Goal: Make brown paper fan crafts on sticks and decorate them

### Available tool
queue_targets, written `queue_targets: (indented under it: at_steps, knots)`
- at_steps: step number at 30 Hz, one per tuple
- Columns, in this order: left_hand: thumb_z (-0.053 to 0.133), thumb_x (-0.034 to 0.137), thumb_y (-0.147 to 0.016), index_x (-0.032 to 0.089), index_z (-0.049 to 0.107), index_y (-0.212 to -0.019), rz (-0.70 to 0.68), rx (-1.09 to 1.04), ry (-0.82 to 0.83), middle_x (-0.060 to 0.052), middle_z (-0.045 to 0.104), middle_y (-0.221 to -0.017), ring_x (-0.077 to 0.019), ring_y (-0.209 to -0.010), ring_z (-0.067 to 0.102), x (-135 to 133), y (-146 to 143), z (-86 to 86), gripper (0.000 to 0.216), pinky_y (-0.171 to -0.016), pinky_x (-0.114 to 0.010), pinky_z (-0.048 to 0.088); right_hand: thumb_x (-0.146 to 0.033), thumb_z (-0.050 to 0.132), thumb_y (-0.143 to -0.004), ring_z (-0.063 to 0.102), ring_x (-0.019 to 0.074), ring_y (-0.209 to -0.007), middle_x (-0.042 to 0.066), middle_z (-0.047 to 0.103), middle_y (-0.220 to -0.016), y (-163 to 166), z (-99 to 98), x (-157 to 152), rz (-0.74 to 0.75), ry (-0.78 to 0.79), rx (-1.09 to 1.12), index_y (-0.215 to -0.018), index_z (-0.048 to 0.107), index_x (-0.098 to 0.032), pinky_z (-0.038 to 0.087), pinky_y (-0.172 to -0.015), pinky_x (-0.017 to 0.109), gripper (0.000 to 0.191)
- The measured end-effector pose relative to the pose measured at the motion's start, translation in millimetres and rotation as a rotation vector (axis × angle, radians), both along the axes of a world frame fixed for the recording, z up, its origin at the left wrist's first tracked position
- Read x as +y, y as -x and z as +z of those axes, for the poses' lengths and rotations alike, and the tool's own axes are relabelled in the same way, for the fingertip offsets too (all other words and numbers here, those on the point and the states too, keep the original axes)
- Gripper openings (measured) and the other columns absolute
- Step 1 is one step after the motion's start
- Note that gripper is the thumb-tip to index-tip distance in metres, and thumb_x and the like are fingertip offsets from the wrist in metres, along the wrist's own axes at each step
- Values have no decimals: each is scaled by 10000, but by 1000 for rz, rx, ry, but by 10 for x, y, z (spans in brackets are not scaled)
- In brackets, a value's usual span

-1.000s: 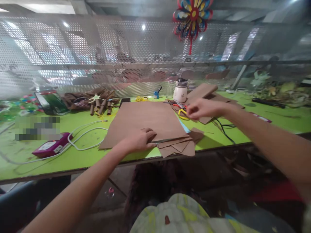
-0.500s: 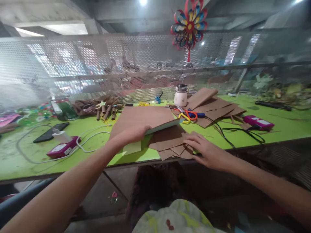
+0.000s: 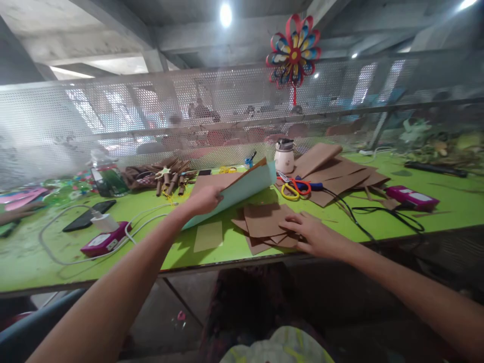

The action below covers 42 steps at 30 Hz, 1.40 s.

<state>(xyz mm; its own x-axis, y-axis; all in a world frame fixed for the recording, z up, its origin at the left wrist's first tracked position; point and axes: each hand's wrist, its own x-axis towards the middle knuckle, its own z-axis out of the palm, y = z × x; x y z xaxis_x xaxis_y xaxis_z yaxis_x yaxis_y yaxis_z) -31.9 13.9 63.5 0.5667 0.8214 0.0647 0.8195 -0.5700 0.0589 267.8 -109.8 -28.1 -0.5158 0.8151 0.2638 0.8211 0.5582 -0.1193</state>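
My left hand [image 3: 204, 200] grips the near edge of a large brown sheet [image 3: 242, 189] and holds it tilted up off the green table [image 3: 45, 252], so its pale blue underside shows. My right hand [image 3: 313, 234] lies flat with fingers spread on a small pile of brown cardboard pieces [image 3: 264, 222] near the table's front edge. One loose tan rectangle [image 3: 208, 236] lies under the lifted sheet.
Yellow- and red-handled scissors [image 3: 295, 187], a white jar [image 3: 284, 155], more brown sheets [image 3: 336, 171] and a black cable [image 3: 359, 214] lie behind. Pink boxes [image 3: 106, 241] [image 3: 412, 196], a white cord and cardboard tubes [image 3: 170, 179] sit left. A perforated screen backs the table.
My left hand has lifted the big sheet from flat to steeply tilted. My right hand came back from the scissors and settled on the small cardboard pile.
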Motion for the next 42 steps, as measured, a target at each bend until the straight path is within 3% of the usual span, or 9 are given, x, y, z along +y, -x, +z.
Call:
queue_targets:
  at_steps: [9, 15, 20, 23, 25, 28, 31, 37, 42]
  knots:
    - [369, 257, -827, 231, 485, -1284, 2, -74, -54, -62, 635, -1110, -219, -894, 586, -171, -44, -88, 472, -755, -274, 422, -376, 443, -877, 422, 256, -1003, 103, 584, -986, 213, -38, 272, 27, -161, -211, -1150, 575, -256, 392, -730, 319, 326]
    - [392, 197, -802, 251, 571, -1199, 62, -66, -36, -29, 669, -1032, -194, -787, 586, -397, -158, -28, 440, -663, -252, 414, -449, 408, -881, 434, 271, -963, 127, 608, -882, 291, 51, 282, 28, -186, -242, -1065, 636, -213, 341, -762, 373, 376]
    - [379, 216, -816, 226, 522, -1248, 25, -111, -81, -61, 664, -1035, -204, -857, 595, -220, -43, -109, 455, -744, -262, 425, -650, 421, -780, 423, 300, -1042, 117, 609, -1033, 228, 218, 273, 135, -71, -156, -888, 683, -204, 315, -838, 417, 529]
    - [371, 223, -820, 203, 540, -1226, 12, -101, -92, -80, 656, -1054, -220, -903, 595, -111, 5, -151, 440, -776, -275, 426, -593, 248, -873, 505, 244, -964, 111, 629, -976, 310, 254, 453, 103, 38, -69, -884, 673, -184, 356, -818, 364, 590]
    - [369, 224, -822, 188, 543, -1221, 6, -98, -106, -91, 648, -1073, -229, -930, 591, -77, 13, -160, 437, -791, -283, 424, -539, 180, -908, 550, 216, -874, 117, 634, -928, 433, 240, 602, -10, 64, -16, -1017, 636, -174, 388, -778, 340, 594]
    - [366, 228, -826, 202, 535, -1229, 2, -94, -120, -87, 649, -1072, -226, -911, 598, -46, 29, -167, 437, -778, -283, 430, -570, 332, -858, 535, 260, -986, 112, 556, -1172, 637, 176, 755, -67, 19, -40, -1280, 462, -283, 417, -787, 373, 527]
    - [370, 244, -828, 204, 552, -1208, 28, -97, -133, -85, 658, -1052, -222, -881, 609, 1, 66, -188, 423, -755, -276, 436, -482, 360, -863, 491, 301, -1094, 40, 421, -1360, 773, 108, 810, 8, 14, -111, -1307, 410, -384, 430, -814, 443, 457]
    - [368, 252, -839, 198, 551, -1208, 92, -99, -175, -81, 656, -1072, -220, -915, 609, 44, 76, -192, 415, -761, -261, 435, -295, 390, -821, 477, 343, -1140, 32, 386, -1403, 951, 177, 927, 97, 187, -209, -1325, 386, -387, 411, -840, 537, 513]
    - [367, 182, -832, 205, 549, -1187, 14, -56, -196, -77, 674, -1007, -209, -890, 620, -151, -52, -133, 400, -753, -262, 435, -258, 447, -783, 411, 365, -1188, 36, 357, -1415, 1087, 201, 958, 79, 216, -242, -1333, 336, -434, 387, -849, 578, 588]
